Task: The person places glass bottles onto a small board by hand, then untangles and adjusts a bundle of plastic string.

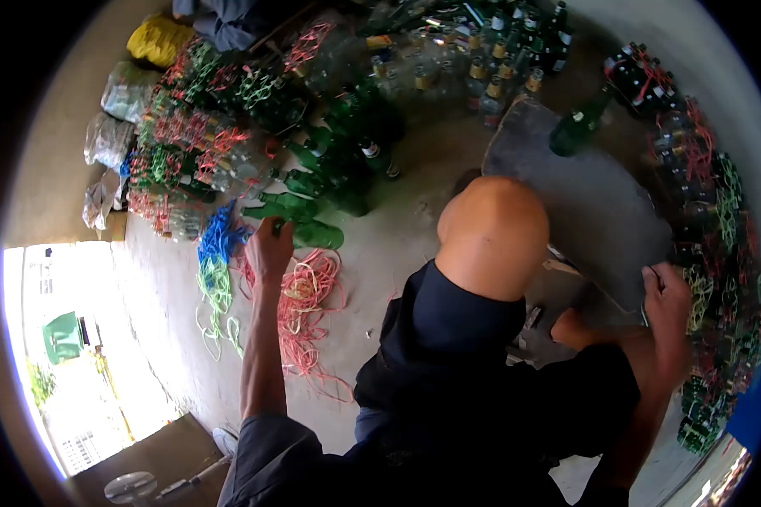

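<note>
My left hand [271,248] is closed at the neck end of a green glass bottle [320,235] that lies on its side. Just beyond it lies another green bottle [287,205]. Below that hand spread a heap of pink-red string [309,287] and bundles of blue string [218,234] and light green string [216,291]. My right hand [668,297] has its fingers curled by the right edge of a dark board [583,194]; whether anything is in them is hidden. On the board's far part a green bottle [577,128] appears slightly blurred.
Tied bundles of bottles are stacked at the left [194,144] and along the right wall [723,253]. Loose bottles [490,68] crowd the back. Plastic bags [110,139] and a yellow sack [159,40] sit at the left wall. My bent knee [495,237] rises between my hands.
</note>
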Demonstrator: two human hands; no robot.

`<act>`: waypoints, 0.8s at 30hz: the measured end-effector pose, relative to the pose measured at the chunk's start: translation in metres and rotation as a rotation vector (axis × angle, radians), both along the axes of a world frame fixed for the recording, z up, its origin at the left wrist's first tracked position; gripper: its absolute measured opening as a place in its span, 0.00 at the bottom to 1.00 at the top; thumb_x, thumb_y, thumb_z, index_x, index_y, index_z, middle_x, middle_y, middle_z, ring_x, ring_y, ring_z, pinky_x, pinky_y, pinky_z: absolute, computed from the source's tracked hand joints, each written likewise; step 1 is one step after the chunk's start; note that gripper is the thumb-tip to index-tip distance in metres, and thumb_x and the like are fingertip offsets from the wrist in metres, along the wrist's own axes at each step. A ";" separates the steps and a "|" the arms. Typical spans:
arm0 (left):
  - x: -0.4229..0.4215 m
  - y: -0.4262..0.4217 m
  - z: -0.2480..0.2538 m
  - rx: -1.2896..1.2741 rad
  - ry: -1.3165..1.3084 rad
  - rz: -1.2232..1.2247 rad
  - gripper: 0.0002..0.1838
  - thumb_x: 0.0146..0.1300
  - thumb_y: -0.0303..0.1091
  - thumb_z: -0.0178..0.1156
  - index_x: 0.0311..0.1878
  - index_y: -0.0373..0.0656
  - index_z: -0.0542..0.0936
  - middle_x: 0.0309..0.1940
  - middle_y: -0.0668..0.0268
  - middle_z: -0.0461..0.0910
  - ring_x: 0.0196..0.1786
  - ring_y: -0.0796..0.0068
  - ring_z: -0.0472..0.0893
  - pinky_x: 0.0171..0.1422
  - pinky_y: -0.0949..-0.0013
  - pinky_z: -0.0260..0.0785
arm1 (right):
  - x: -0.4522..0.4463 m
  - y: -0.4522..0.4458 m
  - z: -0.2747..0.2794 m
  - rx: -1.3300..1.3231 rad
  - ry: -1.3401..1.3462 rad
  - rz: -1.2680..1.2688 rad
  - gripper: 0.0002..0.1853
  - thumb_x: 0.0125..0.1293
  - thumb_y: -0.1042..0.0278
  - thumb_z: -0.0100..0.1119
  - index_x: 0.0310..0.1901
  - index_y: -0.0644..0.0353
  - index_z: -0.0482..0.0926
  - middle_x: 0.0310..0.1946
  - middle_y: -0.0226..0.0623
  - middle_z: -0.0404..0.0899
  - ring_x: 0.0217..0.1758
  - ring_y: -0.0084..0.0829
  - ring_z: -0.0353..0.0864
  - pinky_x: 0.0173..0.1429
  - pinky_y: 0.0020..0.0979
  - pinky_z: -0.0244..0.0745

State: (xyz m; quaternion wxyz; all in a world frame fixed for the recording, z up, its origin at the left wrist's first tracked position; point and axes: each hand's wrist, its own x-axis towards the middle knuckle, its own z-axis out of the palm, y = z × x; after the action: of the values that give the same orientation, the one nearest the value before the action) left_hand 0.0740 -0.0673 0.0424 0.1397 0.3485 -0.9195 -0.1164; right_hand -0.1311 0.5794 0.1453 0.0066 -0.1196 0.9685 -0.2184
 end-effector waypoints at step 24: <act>-0.298 0.315 0.176 0.107 0.316 -1.163 0.10 0.66 0.33 0.71 0.47 0.38 0.87 0.23 0.63 0.81 0.23 0.80 0.72 0.30 0.68 0.67 | 0.014 0.018 0.013 -0.206 0.225 -0.070 0.10 0.67 0.70 0.68 0.32 0.63 0.77 0.22 0.48 0.76 0.25 0.51 0.76 0.30 0.44 0.69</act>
State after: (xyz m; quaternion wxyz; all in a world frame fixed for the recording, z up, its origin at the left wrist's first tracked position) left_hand -0.2244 0.2480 0.2185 0.1703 -0.2260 -0.9203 -0.2703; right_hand -0.1175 0.5974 0.1582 -0.1220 -0.1095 0.9391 -0.3019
